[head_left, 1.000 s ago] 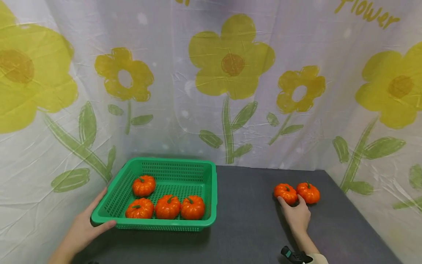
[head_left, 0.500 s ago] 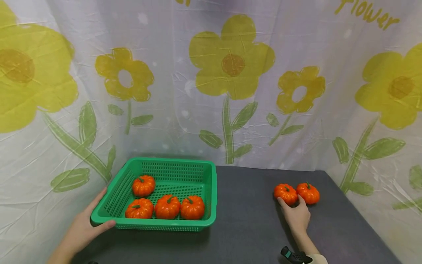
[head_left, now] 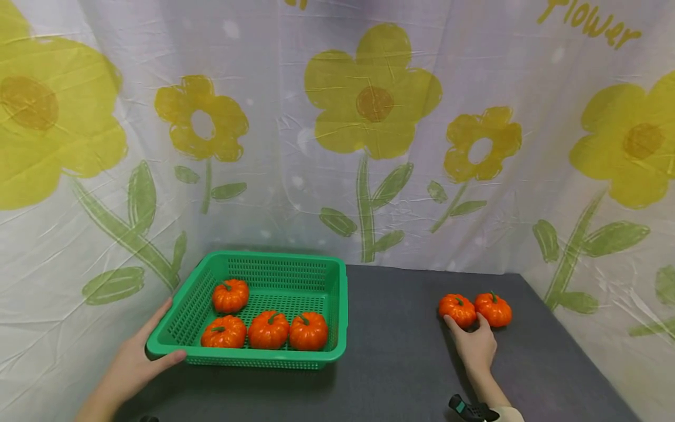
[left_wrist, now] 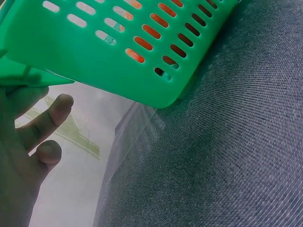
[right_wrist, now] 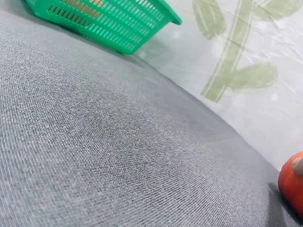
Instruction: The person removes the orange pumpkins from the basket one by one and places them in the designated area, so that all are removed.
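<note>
Cream sleeve [head_left: 510,414] and a black band [head_left: 476,411] come first, at the wrist behind the right hand [head_left: 476,349]. On the other side, the left hand [head_left: 129,363] grasps the near corner of the green basket [head_left: 248,355], its thumb along the front rim and its other fingers around the left side. Just right of that thumb, inside the basket, lies a row of three pumpkins [head_left: 268,330]; a fourth pumpkin [head_left: 230,296] sits behind them, farther from the left hand.

Past the right hand's wrist, its thumb and fingertips pinch the held pumpkin [head_left: 456,309], which appears to rest on the dark grey surface [head_left: 392,351]. Just beyond and to the right of those fingertips is the neighbouring pumpkin [head_left: 494,312], close against the held one.

Compared with the pictures from the last second, almost nothing has changed: hands, basket and pumpkins keep their places. That suggests the work stands at the grip, with no lift made. Farthest from both hands hangs a flower-printed cloth [head_left: 285,193].
</note>
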`<state>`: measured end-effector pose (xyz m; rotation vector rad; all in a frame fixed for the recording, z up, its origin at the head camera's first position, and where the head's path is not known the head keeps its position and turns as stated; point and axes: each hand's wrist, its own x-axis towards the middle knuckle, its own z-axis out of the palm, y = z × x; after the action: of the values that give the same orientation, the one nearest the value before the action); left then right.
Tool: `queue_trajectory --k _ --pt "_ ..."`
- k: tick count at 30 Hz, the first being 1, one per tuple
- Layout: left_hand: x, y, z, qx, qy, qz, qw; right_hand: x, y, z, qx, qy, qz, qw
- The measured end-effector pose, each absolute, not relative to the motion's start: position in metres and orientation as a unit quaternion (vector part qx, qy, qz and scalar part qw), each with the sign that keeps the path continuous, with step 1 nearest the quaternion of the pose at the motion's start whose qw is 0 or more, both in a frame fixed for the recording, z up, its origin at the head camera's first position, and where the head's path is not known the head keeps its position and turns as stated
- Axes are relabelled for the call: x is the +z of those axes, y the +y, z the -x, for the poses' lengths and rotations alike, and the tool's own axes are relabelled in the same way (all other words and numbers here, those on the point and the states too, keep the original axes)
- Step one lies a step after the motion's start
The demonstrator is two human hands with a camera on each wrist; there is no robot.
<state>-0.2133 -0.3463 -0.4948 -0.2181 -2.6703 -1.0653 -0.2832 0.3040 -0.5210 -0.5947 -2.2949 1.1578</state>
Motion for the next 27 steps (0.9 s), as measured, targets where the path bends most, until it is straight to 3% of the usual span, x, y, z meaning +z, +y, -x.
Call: queue_trajectory --k 27 --pt "-0.4942 -0.3458 0.2131 -0.368 -0.918 0.075 0.129 -0.5204 0.2967 0.2830 0.417 -0.814 0.184 0.359"
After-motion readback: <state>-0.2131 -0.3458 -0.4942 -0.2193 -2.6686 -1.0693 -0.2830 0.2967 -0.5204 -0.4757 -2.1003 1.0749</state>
